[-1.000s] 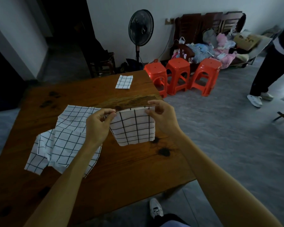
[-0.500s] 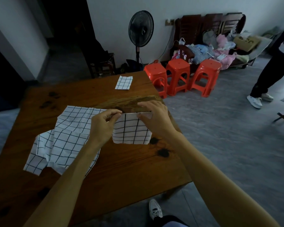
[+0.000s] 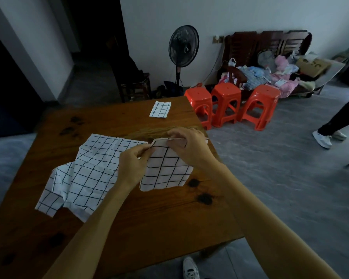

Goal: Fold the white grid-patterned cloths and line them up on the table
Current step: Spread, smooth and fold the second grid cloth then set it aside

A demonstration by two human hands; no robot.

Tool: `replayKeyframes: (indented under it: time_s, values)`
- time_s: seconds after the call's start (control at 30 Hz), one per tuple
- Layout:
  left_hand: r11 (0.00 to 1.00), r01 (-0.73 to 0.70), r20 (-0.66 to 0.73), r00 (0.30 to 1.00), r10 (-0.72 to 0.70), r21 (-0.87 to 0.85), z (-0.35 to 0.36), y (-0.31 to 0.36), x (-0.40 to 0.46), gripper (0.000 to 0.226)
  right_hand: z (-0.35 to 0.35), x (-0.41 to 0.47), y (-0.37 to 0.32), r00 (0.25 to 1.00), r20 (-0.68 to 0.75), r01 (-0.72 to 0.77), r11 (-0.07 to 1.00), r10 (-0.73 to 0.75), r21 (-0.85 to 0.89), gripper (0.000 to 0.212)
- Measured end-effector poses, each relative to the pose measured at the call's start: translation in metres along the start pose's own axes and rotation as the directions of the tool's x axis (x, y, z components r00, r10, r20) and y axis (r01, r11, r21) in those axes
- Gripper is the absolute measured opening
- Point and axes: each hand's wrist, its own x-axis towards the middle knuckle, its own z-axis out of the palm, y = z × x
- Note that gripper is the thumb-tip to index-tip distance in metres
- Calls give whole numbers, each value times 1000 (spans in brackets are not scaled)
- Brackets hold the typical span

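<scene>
A white cloth with a black grid (image 3: 165,171), folded small, hangs over the middle of the wooden table (image 3: 159,228). My left hand (image 3: 132,168) pinches its upper left corner. My right hand (image 3: 189,146) grips its top edge, fingers curled over the fold. Left of it lie unfolded grid cloths (image 3: 83,174), rumpled and overlapping, flat on the wood. One small folded grid cloth (image 3: 160,109) rests near the table's far edge.
Three orange plastic stools (image 3: 230,105) stand on the floor past the table's right far corner. A black standing fan (image 3: 182,51) is behind them by the wall. A person's leg and white shoe (image 3: 324,137) are at the right.
The folded cloth has come down from the air toward the table. My hands have drawn closer together along its top edge.
</scene>
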Motion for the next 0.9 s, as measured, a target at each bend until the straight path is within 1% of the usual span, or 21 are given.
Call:
replayKeyframes:
  time_s: [0.07, 0.13, 0.17, 0.27, 0.37, 0.47, 0.63, 0.7, 0.77, 0.83, 0.9]
  values:
    - [1000, -13, 1, 1000, 13, 0, 0, 3, 2, 20, 8, 5, -14, 997, 20, 71, 997, -71, -9, 20]
    - [1000, -23, -6, 1000, 23, -1, 0, 5, 2, 19, 14, 11, -22, 993, -15, 121, 993, -121, 7, 16]
    - [1000, -27, -11, 1000, 27, -6, 0, 6, 1, 18, 14, 14, -24, 993, -36, 117, 993, -116, 28, 15]
    - [1000, -18, -18, 1000, 17, -21, -4, -1, -3, 19, 5, 17, -26, 997, -54, 55, 990, -49, 128, 14]
    - [1000, 17, -20, 1000, -17, 5, -6, -17, -12, 21, -8, 17, -23, 996, -83, -15, 976, 33, 217, 13]
    - [998, 58, -17, 998, -57, 27, -5, -33, -25, 18, -19, 21, -20, 987, -139, -41, 954, 86, 296, 12]
    - [994, 83, -5, 997, -83, 75, -4, -49, -36, 12, -30, 23, -13, 987, -147, -40, 977, 72, 209, 13]
    - [983, 122, 13, 992, -125, 134, -7, -61, -42, 9, -35, 23, -7, 974, -203, -54, 977, 96, 204, 12]
    - [974, 159, -12, 987, -160, 164, -9, -68, -45, 8, -39, 23, -3, 965, -250, -44, 988, 80, 146, 12]
    - [978, 124, -33, 992, -120, 167, -8, -55, -36, 16, -35, 21, -2, 969, -249, 15, 999, -4, 41, 13]
    - [989, 16, 6, 1000, -17, 148, 0, -26, -17, 29, -23, 17, -2, 974, -209, 81, 996, -86, -32, 11]
